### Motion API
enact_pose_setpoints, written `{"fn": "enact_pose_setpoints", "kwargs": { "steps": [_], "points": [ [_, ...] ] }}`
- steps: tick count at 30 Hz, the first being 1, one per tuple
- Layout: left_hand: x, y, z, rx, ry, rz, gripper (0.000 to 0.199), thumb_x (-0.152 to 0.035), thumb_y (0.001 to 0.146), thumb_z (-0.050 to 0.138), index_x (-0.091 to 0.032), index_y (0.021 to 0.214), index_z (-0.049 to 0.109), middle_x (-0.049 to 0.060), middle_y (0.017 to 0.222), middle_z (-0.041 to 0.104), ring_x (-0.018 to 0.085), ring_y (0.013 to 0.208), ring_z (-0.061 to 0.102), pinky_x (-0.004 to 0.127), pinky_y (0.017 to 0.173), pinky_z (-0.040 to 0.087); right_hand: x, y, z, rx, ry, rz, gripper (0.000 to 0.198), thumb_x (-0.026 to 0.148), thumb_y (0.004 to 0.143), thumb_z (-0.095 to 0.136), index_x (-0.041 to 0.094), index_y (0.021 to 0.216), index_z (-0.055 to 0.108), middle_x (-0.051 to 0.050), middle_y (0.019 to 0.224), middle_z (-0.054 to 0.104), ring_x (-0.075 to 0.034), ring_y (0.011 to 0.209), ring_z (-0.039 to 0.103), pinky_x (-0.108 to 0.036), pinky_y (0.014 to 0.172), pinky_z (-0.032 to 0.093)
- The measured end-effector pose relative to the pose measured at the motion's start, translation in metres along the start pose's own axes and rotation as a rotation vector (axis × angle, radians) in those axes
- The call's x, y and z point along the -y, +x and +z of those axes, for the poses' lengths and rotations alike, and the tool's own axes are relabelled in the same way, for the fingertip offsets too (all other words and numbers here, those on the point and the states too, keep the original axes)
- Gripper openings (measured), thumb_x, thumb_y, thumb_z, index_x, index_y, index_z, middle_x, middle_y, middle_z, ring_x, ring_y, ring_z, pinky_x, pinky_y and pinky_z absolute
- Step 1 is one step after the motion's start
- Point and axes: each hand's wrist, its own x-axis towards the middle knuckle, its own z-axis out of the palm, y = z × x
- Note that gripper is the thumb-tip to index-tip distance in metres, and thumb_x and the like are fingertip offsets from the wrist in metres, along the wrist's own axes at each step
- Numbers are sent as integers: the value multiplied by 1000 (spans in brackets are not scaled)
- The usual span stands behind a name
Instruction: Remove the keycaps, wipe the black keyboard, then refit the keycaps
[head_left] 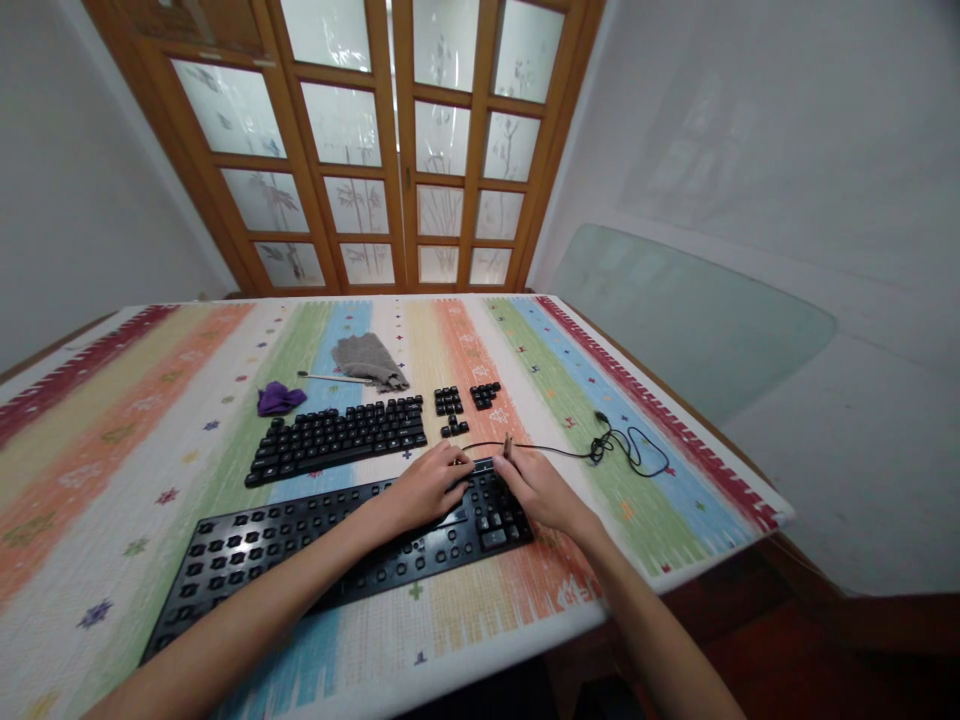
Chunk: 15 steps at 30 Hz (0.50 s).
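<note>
A black keyboard base [247, 545] lies slanted along the table's near side, most of its keycaps off and the bare key sockets showing. Several keycaps [495, 525] still sit at its right end. My left hand [431, 487] grips the base near its upper edge, fingers bent and thumb on the key area. At the upper right corner, my right hand [536, 483] is closed in a pinch. A small brownish thing [508, 446] sticks up at its fingertips, too small to name. The black cable [551, 450] runs behind both hands to the right.
Removed keycaps [341, 437] stand in rows behind the base, with smaller keycap groups [448, 401] to their right. Farther back lie a purple cloth [280, 399], a grey cloth [371, 360] and a thin brush-like stick [330, 377]. The cable's coil [626, 448] rests on the striped tablecloth [622, 510].
</note>
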Motion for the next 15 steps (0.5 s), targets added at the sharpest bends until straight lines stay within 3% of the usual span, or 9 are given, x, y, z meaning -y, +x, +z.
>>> {"fn": "enact_pose_setpoints", "kwargs": {
  "steps": [8,12,15],
  "points": [
    [-6,1,-6,-23,-71,-15,26,-16,89,56,-20,113,65,10,111,64,24,106,57,40,95,48,-4,4,-4,-61,184,84,38,45,101,38,21,75,50,2,64,54,-15,60,51,-28,60,39],
    [-20,10,-9,-51,-283,-54,39,-20,86,64,-21,125,60,8,119,66,23,110,58,40,99,46,0,-1,-14,-75,259,79,42,50,100,36,20,75,52,1,64,53,-15,60,52,-28,60,40],
    [-29,19,-8,-12,-503,-110,56,-23,81,71,-24,134,53,7,120,67,22,106,63,36,91,50,6,-4,-19,-100,284,58,45,54,99,36,19,77,54,0,63,55,-15,60,53,-28,60,42]
  ]
}}
